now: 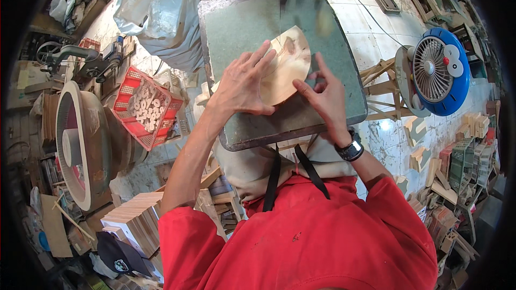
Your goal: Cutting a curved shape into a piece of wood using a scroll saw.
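Observation:
A pale piece of wood point(287, 67), curved along its edges and pointed toward the top, lies on the green machine table point(338, 99) with its dark rim. My left hand point(244, 83) holds its left side, fingers spread along the upper edge and thumb at the lower end. On the right side, my right hand point(324, 94) presses the edge with its thumb, the index finger raised and the others curled. A thin dark line runs from the table's far edge toward the wood; whether it is a blade or a slot I cannot tell. Blurred green shapes hang above.
A red crate point(122, 114) of small wooden rings stands left, beside a large round machine drum point(97, 147). Behind it sits a pale plastic bag point(161, 27). A blue fan point(451, 94) is at right. Stacked boards point(131, 217) and a dark cap point(119, 252) lie lower left.

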`<state>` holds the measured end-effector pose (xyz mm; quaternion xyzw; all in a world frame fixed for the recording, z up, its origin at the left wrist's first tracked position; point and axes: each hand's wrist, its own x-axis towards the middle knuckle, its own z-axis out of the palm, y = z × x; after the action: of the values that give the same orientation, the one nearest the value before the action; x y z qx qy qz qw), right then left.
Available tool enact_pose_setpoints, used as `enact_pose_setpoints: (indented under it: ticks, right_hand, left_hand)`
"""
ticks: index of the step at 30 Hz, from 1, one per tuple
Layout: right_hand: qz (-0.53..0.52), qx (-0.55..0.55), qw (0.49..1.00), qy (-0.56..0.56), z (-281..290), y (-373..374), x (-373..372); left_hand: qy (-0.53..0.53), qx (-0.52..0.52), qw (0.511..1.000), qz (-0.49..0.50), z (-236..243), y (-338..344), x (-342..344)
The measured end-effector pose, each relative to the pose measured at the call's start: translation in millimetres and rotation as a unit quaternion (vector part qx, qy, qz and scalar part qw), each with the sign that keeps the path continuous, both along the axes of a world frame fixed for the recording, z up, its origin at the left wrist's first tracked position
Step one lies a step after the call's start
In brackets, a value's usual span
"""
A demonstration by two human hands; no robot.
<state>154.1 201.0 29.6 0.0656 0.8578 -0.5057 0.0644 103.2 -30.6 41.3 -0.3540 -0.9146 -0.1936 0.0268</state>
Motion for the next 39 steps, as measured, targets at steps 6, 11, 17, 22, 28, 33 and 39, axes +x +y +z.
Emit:
enact_pose_setpoints:
  ticks: [6,11,17,22,28,33,39]
  right_hand:
    - [-0.045,-0.195,0.979,-0.022,5,-23,-3]
    - [-0.032,-0.257,0.966,-0.004,2,-16,-11]
    - [-0.027,-0.277,0.96,0.014,-6,-11,-19]
    - [-0.03,-0.28,0.96,0.008,-3,-12,-20]
    - [-0.017,-0.283,0.959,-0.002,-2,-9,-23]
    - [-0.016,-0.292,0.956,0.012,0,-10,-24]
    - [-0.03,-0.288,0.957,0.016,-3,-11,-25]
  left_hand:
    - [-0.035,-0.007,0.999,-0.014,3,-1,1]
    - [0.002,0.0,0.997,-0.079,-1,-11,-7]
    - [-0.017,0.018,0.998,-0.054,0,-5,-6]
    - [-0.009,0.021,0.999,-0.046,0,-5,-6]
    - [-0.009,0.026,0.999,-0.032,-3,-2,-5]
    - [-0.017,0.021,0.999,-0.021,-2,-1,-5]
    - [-0.015,0.026,0.999,-0.024,-4,-4,-7]
